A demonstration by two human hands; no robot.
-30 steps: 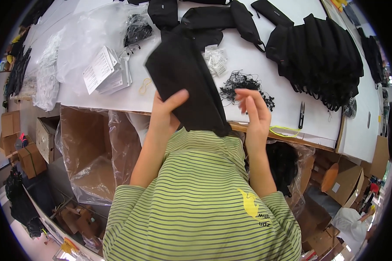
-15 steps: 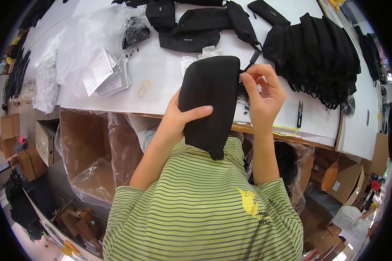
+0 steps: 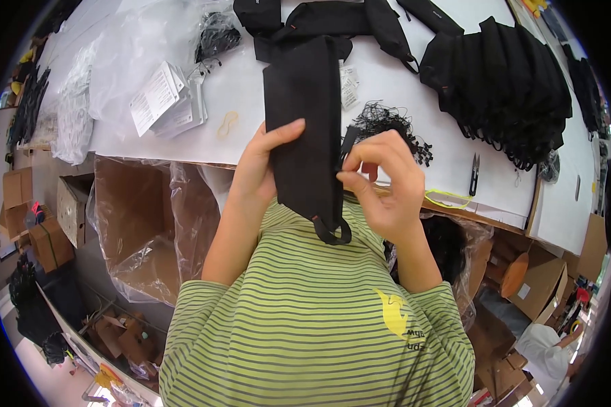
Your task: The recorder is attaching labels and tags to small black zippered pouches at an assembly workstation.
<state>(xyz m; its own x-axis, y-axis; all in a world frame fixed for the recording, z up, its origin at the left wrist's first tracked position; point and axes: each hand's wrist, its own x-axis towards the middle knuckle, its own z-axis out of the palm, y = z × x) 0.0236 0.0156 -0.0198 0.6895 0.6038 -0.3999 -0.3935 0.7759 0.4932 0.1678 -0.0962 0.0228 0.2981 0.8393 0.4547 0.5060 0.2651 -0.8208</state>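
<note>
A black fabric pouch (image 3: 302, 129) hangs upright before my chest, its loop strap at the lower end. My left hand (image 3: 263, 157) grips it from the left side, thumb across the front and fingers behind. On the pouch's right edge, my right hand (image 3: 385, 173) pinches the zipper pull, whose black tab (image 3: 348, 141) sticks up above the fingers. The zipper itself barely shows along that edge. Just beyond my right hand lies a heap of thin black cords (image 3: 387, 125) with small ends.
More black pouches (image 3: 332, 20) lie at the table's far side, with a thick row of them (image 3: 499, 95) at right. Thread snips (image 3: 474, 175) lie near the front edge. Printed tags (image 3: 159, 102) and clear plastic bags (image 3: 122, 68) are at left. A plastic-lined carton (image 3: 132, 230) stands below.
My right hand has slid down the pouch's right edge with the zipper pull, from near the top to lower down. The pouch has turned more edge-on and moved slightly up and left.
</note>
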